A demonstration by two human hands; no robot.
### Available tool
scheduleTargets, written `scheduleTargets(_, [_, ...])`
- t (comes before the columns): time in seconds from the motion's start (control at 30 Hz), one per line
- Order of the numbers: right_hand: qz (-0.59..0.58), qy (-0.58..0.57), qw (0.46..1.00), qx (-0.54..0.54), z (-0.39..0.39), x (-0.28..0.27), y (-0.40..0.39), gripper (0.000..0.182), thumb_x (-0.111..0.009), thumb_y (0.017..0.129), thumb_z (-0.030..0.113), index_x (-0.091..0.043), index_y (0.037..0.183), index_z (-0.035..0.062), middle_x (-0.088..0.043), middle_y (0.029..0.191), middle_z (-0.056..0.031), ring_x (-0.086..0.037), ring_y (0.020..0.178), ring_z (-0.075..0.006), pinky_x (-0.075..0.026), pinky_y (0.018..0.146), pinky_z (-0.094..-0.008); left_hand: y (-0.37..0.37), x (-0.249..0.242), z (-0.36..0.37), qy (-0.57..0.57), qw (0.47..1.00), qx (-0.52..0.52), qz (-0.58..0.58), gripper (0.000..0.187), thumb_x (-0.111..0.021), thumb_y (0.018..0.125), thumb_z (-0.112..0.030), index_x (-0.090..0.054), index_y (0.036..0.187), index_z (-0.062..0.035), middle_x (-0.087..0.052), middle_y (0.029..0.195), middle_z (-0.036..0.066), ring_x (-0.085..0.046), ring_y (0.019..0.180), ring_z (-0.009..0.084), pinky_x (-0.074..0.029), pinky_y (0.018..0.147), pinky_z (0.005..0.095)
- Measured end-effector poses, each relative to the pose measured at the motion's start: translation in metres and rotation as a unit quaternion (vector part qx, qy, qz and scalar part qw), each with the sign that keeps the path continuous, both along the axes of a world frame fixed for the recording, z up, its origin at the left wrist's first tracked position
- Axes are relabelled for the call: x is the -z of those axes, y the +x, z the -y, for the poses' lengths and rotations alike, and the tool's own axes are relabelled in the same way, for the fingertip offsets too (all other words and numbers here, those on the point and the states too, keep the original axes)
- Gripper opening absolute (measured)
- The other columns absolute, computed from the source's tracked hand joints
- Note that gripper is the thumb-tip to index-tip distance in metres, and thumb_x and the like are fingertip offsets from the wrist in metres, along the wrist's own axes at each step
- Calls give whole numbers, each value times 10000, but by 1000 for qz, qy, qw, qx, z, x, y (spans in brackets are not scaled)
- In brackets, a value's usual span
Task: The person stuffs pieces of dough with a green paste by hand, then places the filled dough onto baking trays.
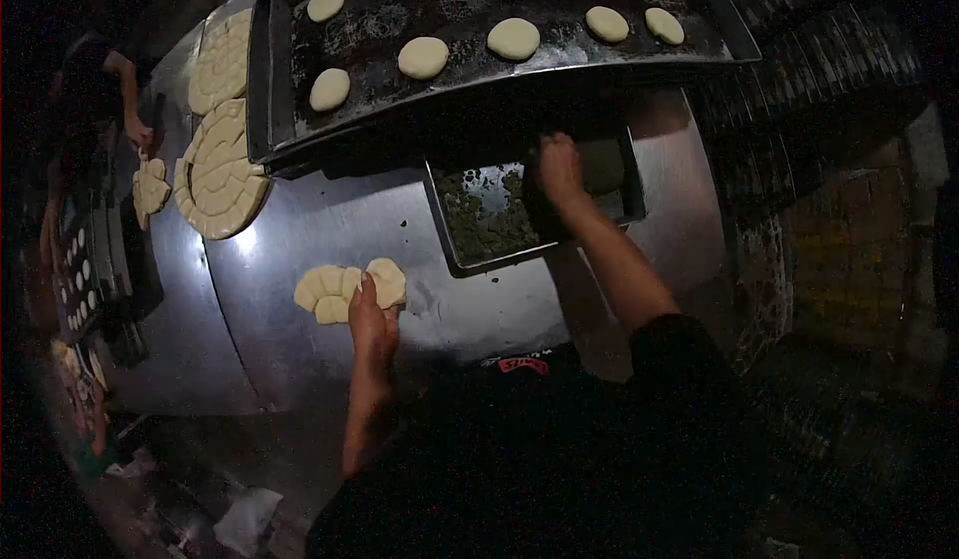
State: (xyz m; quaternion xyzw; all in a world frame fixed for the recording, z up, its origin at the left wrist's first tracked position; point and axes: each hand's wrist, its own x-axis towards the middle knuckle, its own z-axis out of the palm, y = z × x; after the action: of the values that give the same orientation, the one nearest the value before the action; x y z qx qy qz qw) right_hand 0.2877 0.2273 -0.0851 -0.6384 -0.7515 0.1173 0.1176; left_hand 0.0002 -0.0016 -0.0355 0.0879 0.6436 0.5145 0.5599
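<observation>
My left hand (372, 321) grips a flattened piece of dough (386, 281), thumb on top and the other fingers hidden beneath. Just left of it, several joined dough pieces (328, 293) lie on the metal table. My right hand (560, 167) is over a shallow metal tray (504, 260) of dark green, crumbly filling (481, 221). Its fingers are curled closed; shadow hides whatever they hold. Part of the tray's bottom shows bare metal among the filling.
A large dark baking tray (440, 104) with several round dough pieces (513, 39) stands beyond the filling tray. Scored dough slabs (222, 174) lie at the left. Another person's hand (140, 133) is by a small dough piece (151, 191). Dark stacked racks (769, 89) stand at the right.
</observation>
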Motion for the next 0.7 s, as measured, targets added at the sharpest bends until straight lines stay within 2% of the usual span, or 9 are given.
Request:
scheduleTargets(0.03, [0, -4, 1000, 3, -5, 13, -2, 203, -577, 787, 55, -615, 953, -54, -597, 964, -255, -586, 916, -410, -482, 796, -474, 0, -9, -5, -25, 998, -57, 20, 426, -445, 974, -349, -489, 1185, 18, -570, 1137, 134, -582, 1020, 247, -476, 884, 380])
scheduleTargets(0.13, [43, 40, 998, -9, -6, 29, -9, 150, -566, 782, 98, -637, 738, -27, -598, 814, -242, -606, 797, -389, -495, 670, -466, -7, -13, -14, -11, 995, -84, 48, 441, -437, 976, -351, -493, 1180, 37, -571, 1138, 141, -579, 1031, 251, -466, 905, 374])
scheduleTargets(0.33, [25, 15, 999, -35, -1, 38, -5, 138, -538, 794, 84, -638, 767, -7, -605, 836, -231, -614, 775, -396, -507, 684, -475, -18, -5, -28, 21, 995, -65, 69, 398, -450, 976, -307, -492, 1188, 27, -578, 1131, 136, -581, 1027, 249, -476, 901, 370])
scheduleTargets(0.47, [58, 35, 994, -85, 26, 29, -4, 146, -529, 797, 74, -659, 805, 8, -622, 883, -214, -620, 806, -399, -514, 711, -474, 0, -32, -36, 83, 992, -40, 87, 395, -432, 984, -291, -477, 1216, 25, -566, 1166, 139, -568, 1055, 245, -454, 938, 370])
scheduleTargets(0.53, [-12, 135, 982, -134, 37, 30, 4, 171, -574, 796, 102, -692, 897, 31, -649, 911, -186, -623, 825, -395, -513, 710, -475, 10, -35, -41, 105, 988, -27, 113, 401, -422, 987, -292, -471, 1227, 25, -558, 1180, 141, -555, 1077, 244, -440, 954, 370])
scheduleTargets(0.57, [-14, 135, 981, -139, 37, 23, 10, 171, -574, 796, 102, -692, 897, 31, -649, 911, -186, -623, 825, -395, -513, 710, -475, 16, -36, -44, 123, 982, -15, 141, 407, -411, 991, -293, -464, 1238, 26, -551, 1193, 143, -543, 1099, 244, -425, 970, 371])
scheduleTargets(0.63, [-87, -127, 986, -60, 38, -27, 12, 234, -626, 778, 127, -698, 980, 34, -671, 963, -173, -647, 867, -327, -506, 800, -405, 30, -37, -52, 131, 978, -6, 164, 434, -394, 993, -319, -452, 1254, 23, -540, 1208, 144, -529, 1119, 245, -411, 982, 372])
scheduleTargets(0.67, [-187, -147, 971, -34, 31, -7, 21, 241, -646, 789, 171, -700, 998, 63, -679, 980, -155, -650, 882, -306, -504, 800, -393, 37, -38, -57, 142, 971, 9, 190, 462, -377, 995, -346, -440, 1269, 20, -530, 1223, 145, -515, 1138, 245, -398, 994, 373])
scheduleTargets(0.7, [-189, -152, 969, -46, 34, -17, 15, 241, -646, 789, 171, -700, 998, 63, -679, 980, -155, -650, 882, -306, -504, 800, -393, 45, -44, -63, 142, 972, -3, 185, 462, -377, 995, -346, -440, 1269, 20, -530, 1223, 145, -515, 1138, 245, -398, 994, 373])
